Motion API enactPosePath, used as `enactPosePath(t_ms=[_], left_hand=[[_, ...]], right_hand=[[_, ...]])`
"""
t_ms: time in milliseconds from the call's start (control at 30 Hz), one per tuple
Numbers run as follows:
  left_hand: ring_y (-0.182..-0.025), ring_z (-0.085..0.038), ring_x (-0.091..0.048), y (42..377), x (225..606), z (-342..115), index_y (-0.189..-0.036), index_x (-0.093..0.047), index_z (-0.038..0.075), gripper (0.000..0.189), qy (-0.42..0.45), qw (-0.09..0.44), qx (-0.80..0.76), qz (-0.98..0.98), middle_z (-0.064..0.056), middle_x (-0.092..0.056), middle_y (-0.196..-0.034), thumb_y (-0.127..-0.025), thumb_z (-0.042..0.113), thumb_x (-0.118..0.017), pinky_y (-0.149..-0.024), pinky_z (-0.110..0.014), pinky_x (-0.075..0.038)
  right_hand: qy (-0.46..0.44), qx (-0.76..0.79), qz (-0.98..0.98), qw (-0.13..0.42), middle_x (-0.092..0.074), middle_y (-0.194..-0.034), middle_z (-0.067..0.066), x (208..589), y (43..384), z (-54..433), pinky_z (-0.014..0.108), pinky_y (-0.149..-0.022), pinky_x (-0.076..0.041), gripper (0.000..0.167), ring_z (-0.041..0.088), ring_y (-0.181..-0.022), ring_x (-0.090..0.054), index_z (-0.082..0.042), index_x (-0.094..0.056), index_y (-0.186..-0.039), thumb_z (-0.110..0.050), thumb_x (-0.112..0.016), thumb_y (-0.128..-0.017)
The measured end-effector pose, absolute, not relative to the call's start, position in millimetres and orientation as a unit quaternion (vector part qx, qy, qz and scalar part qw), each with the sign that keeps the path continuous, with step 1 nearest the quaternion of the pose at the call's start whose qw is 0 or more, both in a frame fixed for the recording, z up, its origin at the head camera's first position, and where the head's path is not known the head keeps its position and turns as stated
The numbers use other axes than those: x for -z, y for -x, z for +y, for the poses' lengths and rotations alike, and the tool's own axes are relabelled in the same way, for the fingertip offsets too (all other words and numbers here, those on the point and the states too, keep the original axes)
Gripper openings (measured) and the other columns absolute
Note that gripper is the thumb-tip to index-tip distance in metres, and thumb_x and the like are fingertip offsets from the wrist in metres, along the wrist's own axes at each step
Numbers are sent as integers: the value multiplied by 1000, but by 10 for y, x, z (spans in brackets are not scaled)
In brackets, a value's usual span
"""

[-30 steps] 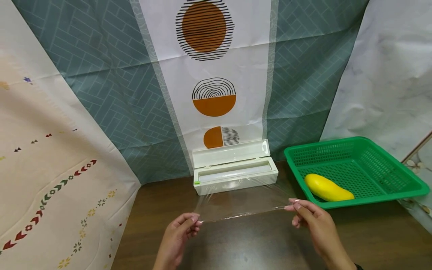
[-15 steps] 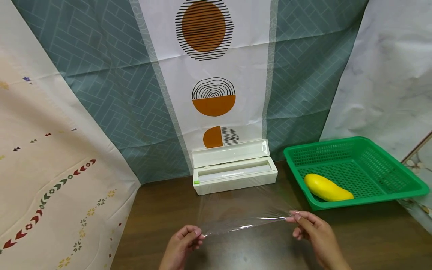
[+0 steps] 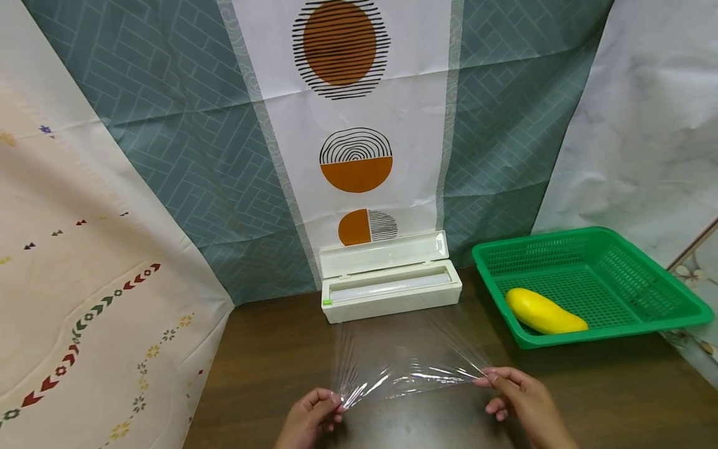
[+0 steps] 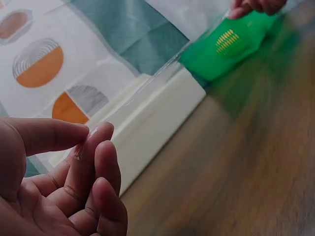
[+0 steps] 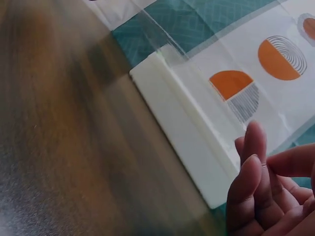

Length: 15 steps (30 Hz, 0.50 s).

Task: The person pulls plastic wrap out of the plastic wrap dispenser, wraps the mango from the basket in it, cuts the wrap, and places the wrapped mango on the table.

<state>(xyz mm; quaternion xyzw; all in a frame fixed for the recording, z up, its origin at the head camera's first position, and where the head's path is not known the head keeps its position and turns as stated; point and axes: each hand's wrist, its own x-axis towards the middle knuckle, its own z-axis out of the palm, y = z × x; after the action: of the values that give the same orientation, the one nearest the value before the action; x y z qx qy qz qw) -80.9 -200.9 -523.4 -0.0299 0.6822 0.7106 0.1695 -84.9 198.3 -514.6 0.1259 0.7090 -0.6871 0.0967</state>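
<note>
Head view: left hand (image 3: pixel 311 415) pinches one near corner of clear film (image 3: pixel 415 381), right hand (image 3: pixel 521 399) pinches the other; sheet spans between them above brown table (image 3: pixel 252 362), creased, shiny along near edge. White box (image 3: pixel 395 307) behind, lid up, roll (image 3: pixel 389 288) inside. Green basket (image 3: pixel 645 328) to its right, yellow fruit (image 3: pixel 544 312) in it. Left wrist view: thumb meets index finger on film, box beyond. Right wrist view: film edge runs to fingertips, exact contact partly hidden.

Left grip (image 3: pixel 313 413), right grip (image 3: pixel 521 396) bare; rounded fingertips (image 4: pixel 106 156).
</note>
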Motion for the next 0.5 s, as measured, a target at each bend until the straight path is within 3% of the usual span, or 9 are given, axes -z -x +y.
enactPosePath(t_ms=[133,367,500], left_hand=[[-73,-5,-65,807,5282,-1983,-97,-63,2,13,42,163,-687,707,8,-73,-83,-95,15,-63,-65,-21,-49],[-69,-6,-66,820,5377,-1972,-96,-61,0,14,43,171,-667,724,8,-70,-75,-94,14,-64,-61,-22,-47],[-67,-6,-66,822,5418,-1977,-99,-59,-8,22,43,166,-655,736,6,-70,-74,-94,12,-64,-59,-23,-46]], right_hand=[[-124,673,720,119,-78,-105,4,5214,864,2007,32,-63,-58,43,24,-69,-70,5,-58,-129,-29,-59,-102],[-97,646,744,139,-76,-108,11,5332,861,2053,32,-64,-58,41,24,-70,-70,8,-55,-128,-25,-57,-103],[-63,644,746,156,-75,-108,14,5370,863,2083,32,-63,-58,40,23,-70,-70,11,-51,-127,-21,-53,-104]])
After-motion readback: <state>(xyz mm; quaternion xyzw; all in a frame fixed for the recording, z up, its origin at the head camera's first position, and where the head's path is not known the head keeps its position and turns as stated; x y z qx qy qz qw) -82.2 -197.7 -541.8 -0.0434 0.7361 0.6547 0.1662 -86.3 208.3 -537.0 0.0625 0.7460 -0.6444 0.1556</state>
